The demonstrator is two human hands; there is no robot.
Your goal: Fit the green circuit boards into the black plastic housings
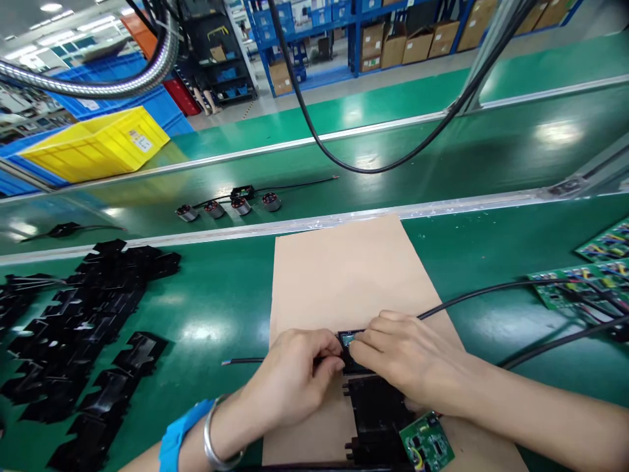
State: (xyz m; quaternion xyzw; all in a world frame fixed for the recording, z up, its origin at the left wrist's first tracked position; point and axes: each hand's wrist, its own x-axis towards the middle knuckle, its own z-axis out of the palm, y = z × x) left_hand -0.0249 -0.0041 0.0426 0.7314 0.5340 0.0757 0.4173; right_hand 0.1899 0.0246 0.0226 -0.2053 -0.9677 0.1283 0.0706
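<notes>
My left hand (302,373) has its thumb and index finger pinched at the left end of a small black plastic case (354,367), where a black cable (244,360) with a bare tip goes in. A circuit board (348,339) shows inside this case. From the other side my right hand (410,357) grips the case, fingers curled over its right part and hiding it. Below my hands lies a larger black plastic piece (376,413) with pegs along its left edge. A green circuit board (427,442) overlaps its lower right. Brown cardboard (344,269) lies beneath everything.
Black plastic shells (93,308) are piled at left. Green circuit boards (580,285) with cables lie at right. Beyond the metal rail (236,231) sit several small metal cylinders (240,206) and a yellow bin (98,144). A black cable loop (373,170) hangs overhead.
</notes>
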